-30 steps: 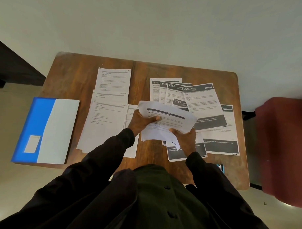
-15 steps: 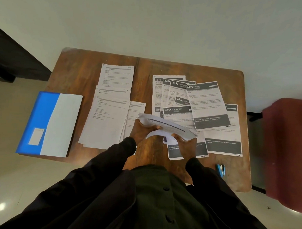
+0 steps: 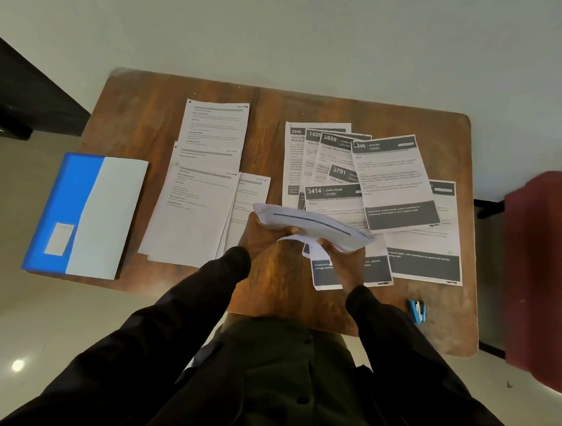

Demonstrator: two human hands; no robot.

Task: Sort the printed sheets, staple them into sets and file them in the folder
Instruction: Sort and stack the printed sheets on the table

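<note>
**Bowed sheaf gripped in both hands**

Head view. Thin white sheaf (image 3: 311, 221), bowed into a shallow arch, dark bar printed across the top, above the near middle of the worn brown wooden table (image 3: 280, 276). Left hand (image 3: 260, 234) gripping its left end, fingers curled underneath. Right hand (image 3: 348, 259) pinching the right end, knuckles up. Flat on the wood:
- plain text sheets (image 3: 193, 209) at left
- dark-banded sheets (image 3: 392, 185) fanned at right
- glossy blue-and-white folder (image 3: 85, 212) at the left edge
- small blue stapler (image 3: 417, 310) near the right corner

Fingertips hidden under paper; small print illegible.
</note>
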